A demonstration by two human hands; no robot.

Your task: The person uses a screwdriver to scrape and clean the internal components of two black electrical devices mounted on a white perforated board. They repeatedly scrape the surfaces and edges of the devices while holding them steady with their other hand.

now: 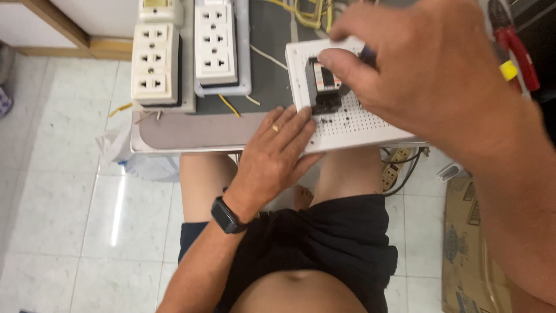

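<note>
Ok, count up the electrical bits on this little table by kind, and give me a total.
White socket strips: 2, one and another
White perforated board: 1
Black breaker on the board: 1
Switch plate, partly cut off at the top: 1
Total: 5

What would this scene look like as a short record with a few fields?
Setting: small grey work table over the person's lap, white tiled floor below
Left hand: flat on the near edge of the white perforated board, ring on a finger, black smartwatch on the wrist
Right hand: above the board, fingers at the black circuit breaker
Also on table: two white socket strips, yellow wires
Right edge: red-handled pliers, cardboard box on the floor
</note>
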